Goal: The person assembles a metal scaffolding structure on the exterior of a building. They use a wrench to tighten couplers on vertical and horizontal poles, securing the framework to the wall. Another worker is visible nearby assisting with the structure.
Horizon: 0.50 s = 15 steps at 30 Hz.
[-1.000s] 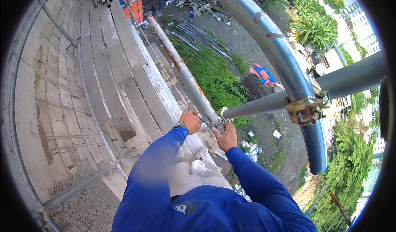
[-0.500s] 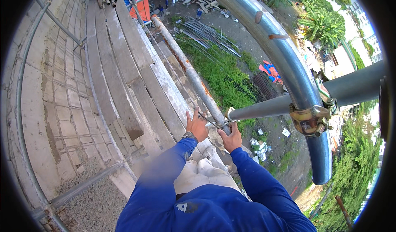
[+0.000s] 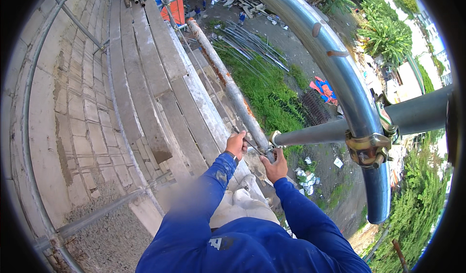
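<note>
A rust-streaked scaffold pipe (image 3: 225, 76) slants down toward me, its near end between my two hands. My left hand (image 3: 236, 145) is closed round the handle of a slim dark wrench (image 3: 253, 146), whose other end reaches the pipe's near end. At that end sits a small metal clamp (image 3: 268, 152), partly covered by my fingers. My right hand (image 3: 275, 166) grips the clamp from the near right side, thumb against it and fingers curled behind. Just beyond, a grey cross pipe (image 3: 310, 136) runs off to the right.
Worn planks (image 3: 145, 59) form the walkway at left, beside a block wall (image 3: 80, 122). A thick curved steel pipe (image 3: 335, 54) with a brass-coloured coupler (image 3: 366, 146) arches close on the right. Far below lie grass, stacked metal bars (image 3: 252, 44) and rubble.
My left hand's fingers, spread before, have closed round the wrench, and the hand has turned. My right hand stays at the clamp. The whole view has shifted slightly.
</note>
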{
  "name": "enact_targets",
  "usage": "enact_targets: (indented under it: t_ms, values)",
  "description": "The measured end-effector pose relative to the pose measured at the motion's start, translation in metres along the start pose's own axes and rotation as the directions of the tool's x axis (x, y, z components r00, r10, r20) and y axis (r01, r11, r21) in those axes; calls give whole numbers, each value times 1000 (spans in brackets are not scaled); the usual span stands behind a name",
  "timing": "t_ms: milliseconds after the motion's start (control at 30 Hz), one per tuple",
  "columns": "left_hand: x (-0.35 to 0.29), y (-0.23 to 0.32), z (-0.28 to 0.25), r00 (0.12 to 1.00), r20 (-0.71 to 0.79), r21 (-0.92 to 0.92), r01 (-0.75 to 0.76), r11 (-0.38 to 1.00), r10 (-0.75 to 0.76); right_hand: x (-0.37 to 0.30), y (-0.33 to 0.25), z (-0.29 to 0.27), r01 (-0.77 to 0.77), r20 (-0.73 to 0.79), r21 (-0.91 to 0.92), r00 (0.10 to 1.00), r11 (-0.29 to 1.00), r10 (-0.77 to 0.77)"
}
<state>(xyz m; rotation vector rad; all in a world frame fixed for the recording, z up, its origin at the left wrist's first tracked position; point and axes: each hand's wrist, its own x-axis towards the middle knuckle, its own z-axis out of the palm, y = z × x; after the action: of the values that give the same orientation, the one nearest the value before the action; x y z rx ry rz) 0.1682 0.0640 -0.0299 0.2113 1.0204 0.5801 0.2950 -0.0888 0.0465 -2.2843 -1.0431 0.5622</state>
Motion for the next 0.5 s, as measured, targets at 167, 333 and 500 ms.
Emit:
enact_targets:
  t_ms: [167, 333, 500]
  values:
    - [-9, 34, 18, 985, 122, 72, -133, 989, 123, 1, 7, 6, 25, -14, -12, 1000, 1000, -25]
    - [-46, 46, 47, 945, 221, 298, -301, 906, 242, -1, 3, 3, 24, -5, -56, 1000, 998, -25]
    - [-101, 34, 69, 822, 413, 429, -555, 712, 391, 0, 13, 5, 40, -7, -49, 999, 998, -40]
